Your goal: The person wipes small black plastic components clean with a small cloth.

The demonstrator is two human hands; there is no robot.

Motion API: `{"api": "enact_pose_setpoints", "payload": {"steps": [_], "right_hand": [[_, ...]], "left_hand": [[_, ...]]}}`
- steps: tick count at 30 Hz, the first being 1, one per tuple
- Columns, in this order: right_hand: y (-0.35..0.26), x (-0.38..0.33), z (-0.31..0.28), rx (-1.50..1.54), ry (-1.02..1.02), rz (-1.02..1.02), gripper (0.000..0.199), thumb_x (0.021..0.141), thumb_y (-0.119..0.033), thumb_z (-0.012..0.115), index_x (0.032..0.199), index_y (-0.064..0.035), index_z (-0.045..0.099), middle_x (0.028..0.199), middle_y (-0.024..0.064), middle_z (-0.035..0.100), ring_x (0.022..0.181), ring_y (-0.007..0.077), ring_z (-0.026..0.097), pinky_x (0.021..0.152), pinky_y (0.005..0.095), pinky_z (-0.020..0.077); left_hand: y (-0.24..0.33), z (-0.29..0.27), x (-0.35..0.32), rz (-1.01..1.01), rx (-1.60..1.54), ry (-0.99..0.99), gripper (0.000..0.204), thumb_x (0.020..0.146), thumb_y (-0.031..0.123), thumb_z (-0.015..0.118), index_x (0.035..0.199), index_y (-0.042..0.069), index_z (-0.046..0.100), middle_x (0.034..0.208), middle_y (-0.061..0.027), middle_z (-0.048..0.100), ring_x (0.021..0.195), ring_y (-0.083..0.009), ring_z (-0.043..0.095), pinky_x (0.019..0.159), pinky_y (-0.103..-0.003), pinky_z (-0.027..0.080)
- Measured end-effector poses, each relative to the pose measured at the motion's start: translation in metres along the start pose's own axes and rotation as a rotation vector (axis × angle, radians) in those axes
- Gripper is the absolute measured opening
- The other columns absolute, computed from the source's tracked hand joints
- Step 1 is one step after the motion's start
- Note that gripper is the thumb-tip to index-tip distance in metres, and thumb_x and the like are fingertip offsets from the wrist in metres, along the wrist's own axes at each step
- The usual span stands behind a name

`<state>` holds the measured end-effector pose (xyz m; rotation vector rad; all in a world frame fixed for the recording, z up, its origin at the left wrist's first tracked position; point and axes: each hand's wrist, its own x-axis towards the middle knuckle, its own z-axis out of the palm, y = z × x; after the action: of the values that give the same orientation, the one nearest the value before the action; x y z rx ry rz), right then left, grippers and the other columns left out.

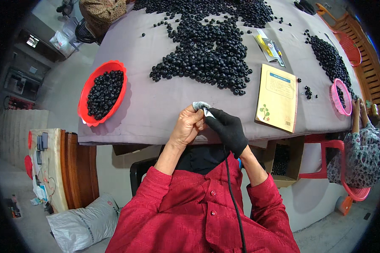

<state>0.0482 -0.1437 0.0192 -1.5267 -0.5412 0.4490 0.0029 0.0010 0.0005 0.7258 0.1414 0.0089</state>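
Two hands meet at the worktop [156, 109] edge | left hand [189, 126] grip pinched on a grey cloth [199, 105] | gloved right hand [229, 128] grip clamped on its lower corner | black beads [207, 55] beyond.
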Motion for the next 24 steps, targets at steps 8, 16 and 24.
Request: {"api": "enact_pose_setpoints", "payload": {"steps": [8, 16, 24], "right_hand": [[-0.0009, 0.0005, 0.0015, -0.056, 0.002, 0.010, 0.028, 0.084, -0.018, 0.057, 0.107, -0.0018, 0.057, 0.091, 0.0121, 0.064, 0.081, 0.0108, 0.059, 0.071, 0.0260, 0.0466], [-0.0078, 0.0006, 0.0012, -0.009, 0.014, 0.098, 0.028, 0.083, -0.017, 0.057, 0.106, -0.0003, 0.058, 0.089, 0.0100, 0.064, 0.081, 0.0085, 0.057, 0.071, 0.0247, 0.0457], [-0.0107, -0.0012, -0.0038, -0.065, -0.042, 0.029, 0.031, 0.082, -0.017, 0.059, 0.108, -0.0001, 0.057, 0.090, 0.0097, 0.064, 0.081, 0.0084, 0.056, 0.072, 0.0249, 0.0455]], "left_hand": [[-0.0005, -0.0030, -0.0011, -0.002, 0.028, 0.002, 0.010, 0.086, 0.011, 0.054, 0.095, 0.009, 0.059, 0.066, 0.0048, 0.052, 0.051, -0.0038, 0.042, 0.048, -0.020, 0.036], [0.0007, -0.0022, -0.0020, 0.005, 0.001, -0.029, 0.011, 0.086, 0.012, 0.054, 0.094, 0.006, 0.059, 0.062, 0.0036, 0.049, 0.049, -0.0045, 0.037, 0.049, -0.020, 0.033], [0.0023, -0.0038, -0.0004, -0.012, 0.017, 0.017, 0.013, 0.087, 0.012, 0.053, 0.097, 0.006, 0.059, 0.067, 0.0025, 0.052, 0.052, -0.0048, 0.041, 0.050, -0.020, 0.034]]}}
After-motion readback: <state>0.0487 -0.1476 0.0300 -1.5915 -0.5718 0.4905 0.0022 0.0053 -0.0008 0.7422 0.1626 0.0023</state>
